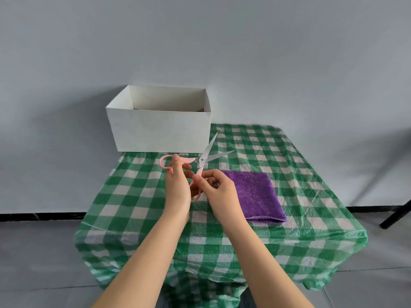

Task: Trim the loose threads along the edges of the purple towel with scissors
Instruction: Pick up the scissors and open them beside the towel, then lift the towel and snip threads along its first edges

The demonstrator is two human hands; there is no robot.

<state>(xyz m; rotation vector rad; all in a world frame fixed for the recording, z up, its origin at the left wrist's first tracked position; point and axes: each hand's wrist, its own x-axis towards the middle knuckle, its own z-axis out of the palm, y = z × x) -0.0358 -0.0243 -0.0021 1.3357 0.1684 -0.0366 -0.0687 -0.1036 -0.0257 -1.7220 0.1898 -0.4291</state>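
The person is holding a pair of pink-handled scissors [201, 162] up over the table with both hands. The left hand [176, 185] is gripping the upper handle loop, its thumb lying along the pink plastic and its fingers curling round from behind. The right hand [219, 191] is pinching the lower handle between thumb and fingertips, just beside the left. The blades are standing spread apart in a wide V, pointing away towards the far right, one tip crossing in front of the corner of a white cardboard box [160, 132].

The purple towel [258, 195] is lying folded flat on the green-and-white checked tablecloth [133, 196], just to the right of the hands; the right wrist is covering part of its left edge. Neither blade is touching the cloth of the towel.

The open-topped box is sitting at the far left corner of the table, against a pale wall. A dark slanted leg [398, 213] is showing at the right edge.
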